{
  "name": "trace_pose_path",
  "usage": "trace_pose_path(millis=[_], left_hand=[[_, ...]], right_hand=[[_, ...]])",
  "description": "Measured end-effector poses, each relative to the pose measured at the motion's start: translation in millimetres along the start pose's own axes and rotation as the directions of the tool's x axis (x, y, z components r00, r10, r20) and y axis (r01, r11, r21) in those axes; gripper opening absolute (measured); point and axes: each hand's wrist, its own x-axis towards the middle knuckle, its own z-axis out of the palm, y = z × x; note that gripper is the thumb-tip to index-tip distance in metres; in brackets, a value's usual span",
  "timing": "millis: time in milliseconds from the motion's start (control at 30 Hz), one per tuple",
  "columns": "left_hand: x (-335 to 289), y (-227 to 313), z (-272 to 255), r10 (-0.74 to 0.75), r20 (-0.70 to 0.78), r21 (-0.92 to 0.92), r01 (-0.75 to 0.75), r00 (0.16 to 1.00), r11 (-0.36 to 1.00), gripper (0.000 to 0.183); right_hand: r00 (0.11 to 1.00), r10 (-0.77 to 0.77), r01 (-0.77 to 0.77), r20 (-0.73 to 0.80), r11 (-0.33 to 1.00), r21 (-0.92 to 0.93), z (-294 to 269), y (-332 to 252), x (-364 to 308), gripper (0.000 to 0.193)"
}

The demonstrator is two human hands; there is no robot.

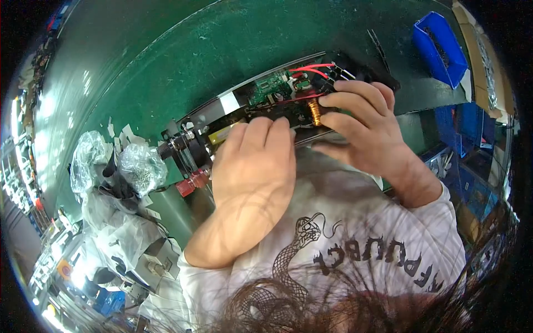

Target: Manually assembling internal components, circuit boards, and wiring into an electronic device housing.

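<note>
A long, narrow electronic device [239, 102] lies slantwise on the green bench, its black-and-silver housing uncovered along the top. Inside show a green circuit board [272, 89], red wires [313, 69], a copper coil [315, 112] and a yellow part [220, 135]. My left hand [252, 158] is bent over the near side, fingers close together and reaching in; its fingertips and thumb are hidden. At the right end, my right hand [363, 122] curls its fingers over the housing beside the coil and wires, with the thumb at the near edge.
Clear plastic bags [141, 166] and scraps crowd the bench at left, near a red connector [191, 183] by the device's end. A blue bin [440, 50] of small dark parts stands far right beside a cardboard box [486, 61]. A thin dark tool [378, 50] lies beyond the device.
</note>
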Motion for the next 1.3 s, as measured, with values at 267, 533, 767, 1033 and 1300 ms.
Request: trace_pose_path(millis=[267, 533, 767, 1033, 1300], left_hand=[[-2, -8, 29, 0.092, -0.127, 0.074, -0.083, 0.988, 0.994, 0.037], [0, -9, 39, 0.13, -0.239, 0.097, -0.109, 0.962, 0.989, 0.016], [0, -10, 36, 0.127, -0.194, 0.074, -0.115, 0.973, 0.991, 0.016], [0, -10, 39, 0.133, -0.228, 0.077, -0.119, 0.965, 0.99, 0.02], [0, -6, 40, 0.133, -0.224, 0.036, -0.128, 0.965, 0.991, 0.028]], right_hand=[[0.98, 0.085, -0.043, 0.182, 0.974, -0.224, 0, -26, 26, 0.034], [0.963, 0.138, -0.103, 0.23, 0.982, -0.159, -1, -32, 31, 0.019], [0.96, 0.136, -0.114, 0.243, 0.988, -0.1, -1, -29, 31, 0.016], [0.961, 0.121, -0.111, 0.248, 0.992, -0.052, -12, -29, 29, 0.015], [0.752, 0.588, -0.637, -0.298, 0.765, -0.096, -76, 62, 4, 0.03]])
